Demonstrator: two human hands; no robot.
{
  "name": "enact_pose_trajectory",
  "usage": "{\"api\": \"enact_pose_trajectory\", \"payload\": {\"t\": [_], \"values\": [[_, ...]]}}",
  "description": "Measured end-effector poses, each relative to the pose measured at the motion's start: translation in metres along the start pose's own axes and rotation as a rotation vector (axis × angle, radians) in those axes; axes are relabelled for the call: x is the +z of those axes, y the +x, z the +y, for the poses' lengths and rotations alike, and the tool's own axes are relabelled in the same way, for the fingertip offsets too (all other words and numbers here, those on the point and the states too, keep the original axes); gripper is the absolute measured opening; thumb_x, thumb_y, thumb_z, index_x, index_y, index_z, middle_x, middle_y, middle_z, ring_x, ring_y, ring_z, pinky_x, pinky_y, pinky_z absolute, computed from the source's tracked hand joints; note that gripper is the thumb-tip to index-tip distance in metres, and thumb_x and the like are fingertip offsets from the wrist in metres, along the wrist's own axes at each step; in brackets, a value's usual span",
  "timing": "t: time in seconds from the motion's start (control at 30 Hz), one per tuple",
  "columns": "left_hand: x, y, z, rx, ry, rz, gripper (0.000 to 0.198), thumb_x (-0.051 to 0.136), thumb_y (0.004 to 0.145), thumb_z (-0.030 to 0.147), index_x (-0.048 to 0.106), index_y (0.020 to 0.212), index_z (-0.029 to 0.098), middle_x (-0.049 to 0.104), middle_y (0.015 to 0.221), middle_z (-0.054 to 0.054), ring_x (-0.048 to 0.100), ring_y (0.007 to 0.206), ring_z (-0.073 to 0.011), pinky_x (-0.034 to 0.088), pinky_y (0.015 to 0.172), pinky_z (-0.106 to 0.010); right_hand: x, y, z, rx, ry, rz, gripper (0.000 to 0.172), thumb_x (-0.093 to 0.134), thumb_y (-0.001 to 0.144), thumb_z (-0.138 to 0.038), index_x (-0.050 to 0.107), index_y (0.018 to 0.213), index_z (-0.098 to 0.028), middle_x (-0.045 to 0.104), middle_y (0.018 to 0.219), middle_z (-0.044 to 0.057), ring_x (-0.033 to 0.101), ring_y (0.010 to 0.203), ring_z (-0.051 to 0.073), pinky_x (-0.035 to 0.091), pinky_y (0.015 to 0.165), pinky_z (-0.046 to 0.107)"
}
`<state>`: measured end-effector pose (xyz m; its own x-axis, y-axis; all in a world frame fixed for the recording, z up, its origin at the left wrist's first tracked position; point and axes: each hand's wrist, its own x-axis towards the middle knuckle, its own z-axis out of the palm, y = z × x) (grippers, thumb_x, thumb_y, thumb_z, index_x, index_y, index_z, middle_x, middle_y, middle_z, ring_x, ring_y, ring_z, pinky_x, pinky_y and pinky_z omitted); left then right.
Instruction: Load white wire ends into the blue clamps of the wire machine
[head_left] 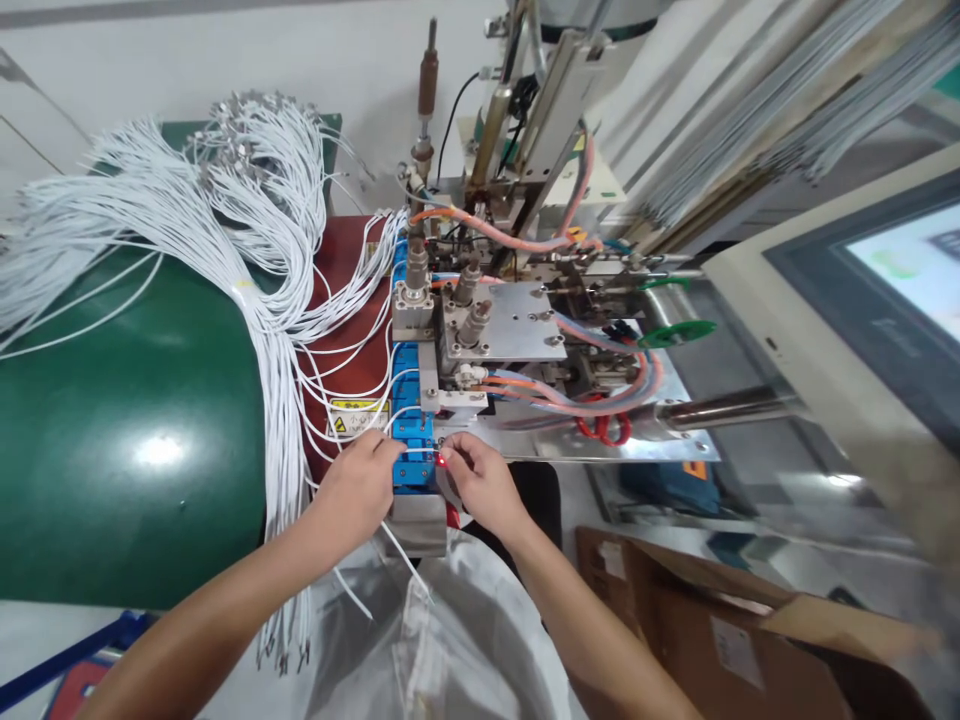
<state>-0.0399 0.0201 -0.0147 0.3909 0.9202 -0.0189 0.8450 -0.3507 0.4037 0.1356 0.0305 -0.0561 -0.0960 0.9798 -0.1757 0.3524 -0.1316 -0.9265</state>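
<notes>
My left hand (360, 480) pinches a white cable (420, 450) at the left side of a row of blue fixture blocks (411, 470). The cable lies across the front block. My right hand (480, 480) is closed at the cable's end on the block's right side, where a red light spot shows on the fingertips. Its fingers hide what exactly is at that end. Further back along the blue row, several white cables (405, 378) lie across the blocks and run under the metal clamps of the machine (499, 320).
A large bundle of white cables (240, 270) drapes over the green mat (150, 450) and hangs at the front edge. A warning label (358, 416) sits on the red base. A wire spool (667, 310) and a screen (885, 260) stand right; cardboard boxes (697, 620) lie below.
</notes>
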Motion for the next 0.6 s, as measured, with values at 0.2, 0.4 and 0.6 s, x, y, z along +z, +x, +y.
{"api": "enact_pose_trajectory", "payload": {"t": [0.2,0.4,0.6], "values": [[0.003,0.0,-0.003,0.005,0.005,0.0,0.033,0.036,0.078,-0.001,0.059,0.095,0.015,0.056,0.089,-0.008,0.057,0.084,-0.0189,0.05,0.078,-0.033,0.0,0.004,0.002,-0.207,-0.24,0.039,0.028,0.037,0.088,-0.034,0.052,0.069,-0.02,0.056,0.068,0.001,0.052,0.065,0.015,0.039,0.063,0.027],[0.004,-0.003,-0.002,0.005,0.063,-0.029,0.034,0.036,0.078,-0.001,0.058,0.097,0.015,0.055,0.087,-0.007,0.056,0.081,-0.0181,0.05,0.076,-0.032,0.023,0.002,0.013,-0.148,-0.103,0.201,0.035,0.033,0.089,-0.036,0.033,0.057,-0.022,0.035,0.051,-0.006,0.038,0.048,0.011,0.031,0.049,0.023],[-0.003,-0.005,0.007,0.066,0.271,0.023,0.028,0.042,0.079,0.004,0.06,0.098,0.014,0.061,0.085,-0.008,0.054,0.076,-0.023,0.049,0.069,-0.037,0.024,0.002,0.015,-0.111,-0.031,0.196,0.037,0.038,0.086,-0.04,0.033,0.054,-0.021,0.034,0.049,-0.006,0.036,0.048,0.01,0.03,0.049,0.023]]}}
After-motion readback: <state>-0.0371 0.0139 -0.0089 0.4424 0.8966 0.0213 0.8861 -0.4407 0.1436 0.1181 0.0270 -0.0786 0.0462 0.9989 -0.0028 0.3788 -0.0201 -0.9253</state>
